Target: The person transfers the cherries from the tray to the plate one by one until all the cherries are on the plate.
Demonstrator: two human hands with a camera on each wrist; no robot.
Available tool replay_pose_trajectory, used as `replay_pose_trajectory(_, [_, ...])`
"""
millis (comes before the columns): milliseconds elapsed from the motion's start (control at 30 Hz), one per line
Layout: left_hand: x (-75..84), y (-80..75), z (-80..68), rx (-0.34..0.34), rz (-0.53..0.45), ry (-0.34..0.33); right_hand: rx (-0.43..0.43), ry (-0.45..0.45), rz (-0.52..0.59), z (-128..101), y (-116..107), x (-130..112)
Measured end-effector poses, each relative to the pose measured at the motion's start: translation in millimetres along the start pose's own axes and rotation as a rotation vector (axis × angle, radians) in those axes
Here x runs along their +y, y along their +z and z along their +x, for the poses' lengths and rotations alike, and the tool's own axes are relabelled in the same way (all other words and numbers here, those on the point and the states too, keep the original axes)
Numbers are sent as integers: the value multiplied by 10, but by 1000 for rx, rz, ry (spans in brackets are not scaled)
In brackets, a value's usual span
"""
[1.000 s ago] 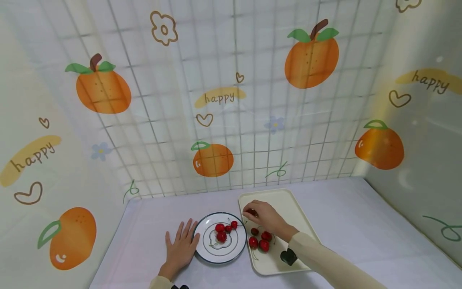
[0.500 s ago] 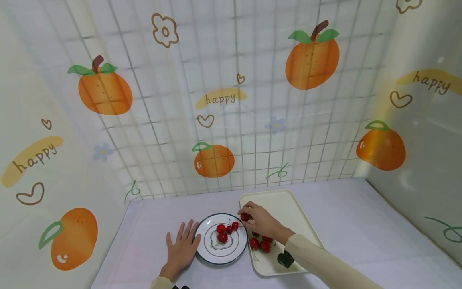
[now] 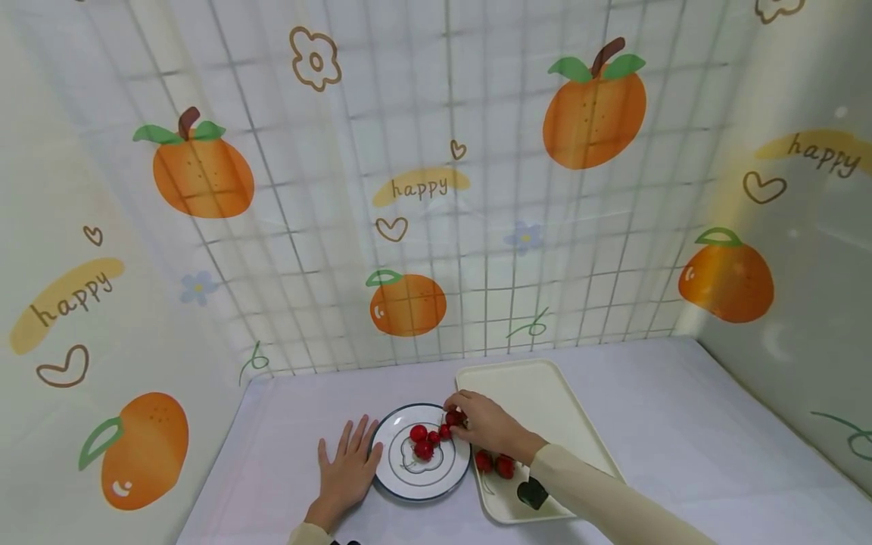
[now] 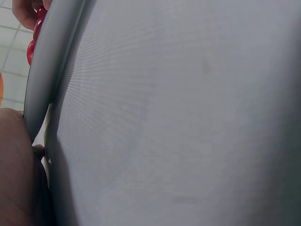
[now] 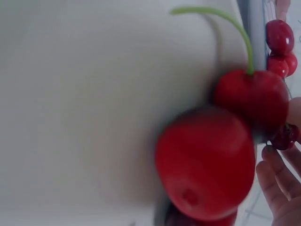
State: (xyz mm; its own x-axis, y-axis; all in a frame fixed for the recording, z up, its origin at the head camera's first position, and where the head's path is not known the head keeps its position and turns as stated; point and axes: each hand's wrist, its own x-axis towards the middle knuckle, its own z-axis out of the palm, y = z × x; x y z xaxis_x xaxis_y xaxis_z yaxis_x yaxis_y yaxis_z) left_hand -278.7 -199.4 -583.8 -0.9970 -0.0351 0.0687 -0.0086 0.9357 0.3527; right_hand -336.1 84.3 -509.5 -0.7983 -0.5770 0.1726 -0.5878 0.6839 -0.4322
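Red cherry (image 3: 453, 417) pinched in right hand (image 3: 480, 425) over plate (image 3: 395, 484) rim, tray-side | left hand (image 3: 347, 473) flat, fingers spread, touching plate's other edge | three cherries (image 3: 425, 441) on plate | cream tray (image 3: 545, 393) just beside plate

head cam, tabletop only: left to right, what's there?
Left hand flat on the table → white plate holding cherries → right hand pinching a cherry at the plate's rim → cream tray.
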Motion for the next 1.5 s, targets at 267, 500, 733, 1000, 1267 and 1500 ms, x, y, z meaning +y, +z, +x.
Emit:
replay_pose_trajectory(267, [9, 14, 16, 6, -5, 2, 4, -34, -46, -12, 10, 12])
replay_pose_trajectory(500, [32, -10, 4, 11, -14, 12, 12, -60, -95, -19, -13, 2])
replay_pose_trajectory(733, [80, -66, -32, 18, -26, 17, -2, -57, -68, -35, -52, -33])
replay_pose_trajectory(1000, [120, -122, -52, -15, -38, 11, 10, 26, -74, -92, -54, 58])
replay_pose_trajectory(1267, [87, -66, -39, -38, -18, -21, -20, 18, -24, -222, -198, 169])
replay_pose_trajectory(1500, [59, -83, -36, -16, -28, 3, -9, -64, -102, -313, -289, 255])
